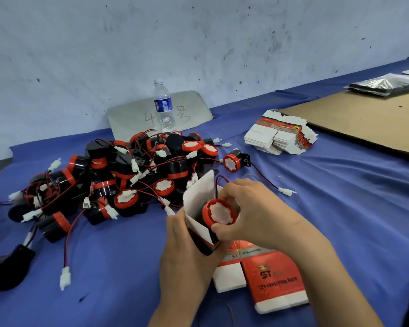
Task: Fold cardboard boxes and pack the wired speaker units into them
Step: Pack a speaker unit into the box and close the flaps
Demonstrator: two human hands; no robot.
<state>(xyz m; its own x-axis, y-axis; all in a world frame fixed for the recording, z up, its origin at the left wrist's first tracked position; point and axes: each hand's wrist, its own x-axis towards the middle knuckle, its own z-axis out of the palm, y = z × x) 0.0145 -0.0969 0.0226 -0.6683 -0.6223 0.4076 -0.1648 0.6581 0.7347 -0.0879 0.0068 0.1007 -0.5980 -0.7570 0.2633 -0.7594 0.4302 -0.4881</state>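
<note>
Head view: your left fingers (177, 223) clamp the folded box (196, 199); your right fingers (229, 193) curl round the speaker unit (220, 213), half inside between them. Packing likely needs pushing down next, tucking its wire (219, 178).

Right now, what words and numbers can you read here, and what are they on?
"ST": flat red box nearest the person; the line under it is too blurred to read.
"4": handwritten on the grey board behind the water bottle; the mark beside it is unclear.
Label on the bottle: too small to read.
Print on the stack of flat boxes: too small to read.
</note>
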